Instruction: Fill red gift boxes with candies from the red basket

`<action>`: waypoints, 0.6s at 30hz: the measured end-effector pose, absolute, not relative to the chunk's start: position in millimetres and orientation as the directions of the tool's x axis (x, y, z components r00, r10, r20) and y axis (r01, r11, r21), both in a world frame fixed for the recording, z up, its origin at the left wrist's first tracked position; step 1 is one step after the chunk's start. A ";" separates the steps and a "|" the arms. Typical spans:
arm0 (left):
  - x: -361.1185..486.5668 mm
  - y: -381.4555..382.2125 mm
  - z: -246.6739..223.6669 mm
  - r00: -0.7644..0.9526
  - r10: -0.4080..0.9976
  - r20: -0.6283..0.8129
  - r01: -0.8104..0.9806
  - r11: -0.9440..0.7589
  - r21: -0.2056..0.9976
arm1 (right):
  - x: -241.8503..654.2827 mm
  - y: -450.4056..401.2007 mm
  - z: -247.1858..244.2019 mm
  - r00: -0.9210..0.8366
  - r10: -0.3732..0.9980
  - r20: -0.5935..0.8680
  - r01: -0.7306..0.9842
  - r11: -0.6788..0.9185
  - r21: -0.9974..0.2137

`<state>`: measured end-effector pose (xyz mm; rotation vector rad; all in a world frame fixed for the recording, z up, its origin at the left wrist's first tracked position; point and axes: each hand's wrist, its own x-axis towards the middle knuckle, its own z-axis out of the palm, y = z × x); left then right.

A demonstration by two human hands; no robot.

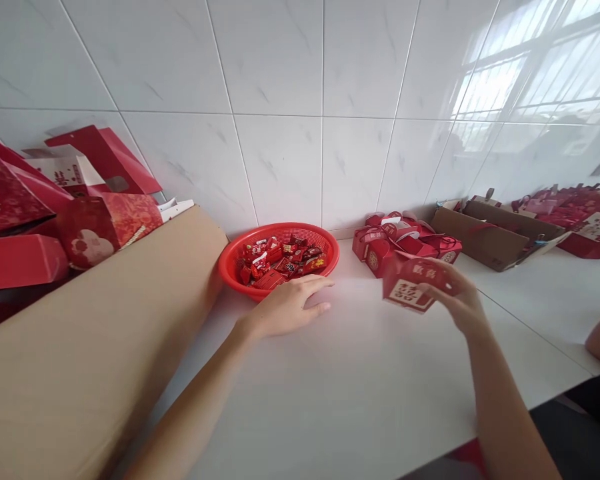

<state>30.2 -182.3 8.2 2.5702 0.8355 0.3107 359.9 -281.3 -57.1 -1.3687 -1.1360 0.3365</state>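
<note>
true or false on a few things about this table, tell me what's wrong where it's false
1. The right hand holds a red box with pale print. True.
2. The left hand is gripping a box too. False: no box shows in the left hand; its fingers are spread near the basket's front.
3. Wrapped packets lie in the basket. True.
4. The basket stands to the right of the clustered red boxes. False: it stands to their left in this view.
5. A large cardboard box is at the left. True.

Marbled wall tiles (277,60), bright window reflection (495,87), white tabletop (350,387) below
</note>
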 end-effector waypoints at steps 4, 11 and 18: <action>29.5 -173.8 5.0 0.797 0.595 0.103 0.482 -0.729 0.487 | 410.9 -298.8 -54.6 0.696 0.655 0.294 0.306 0.100 -0.947; 30.6 -166.8 -0.6 0.771 0.626 0.115 0.484 -0.694 0.533 | 462.4 -303.3 -66.4 0.767 0.599 0.230 0.339 -0.075 -0.938; 32.1 -168.0 -2.6 0.767 0.634 0.100 0.498 -0.686 0.531 | 449.9 -287.4 -80.7 0.863 0.347 0.367 0.451 -0.201 -0.870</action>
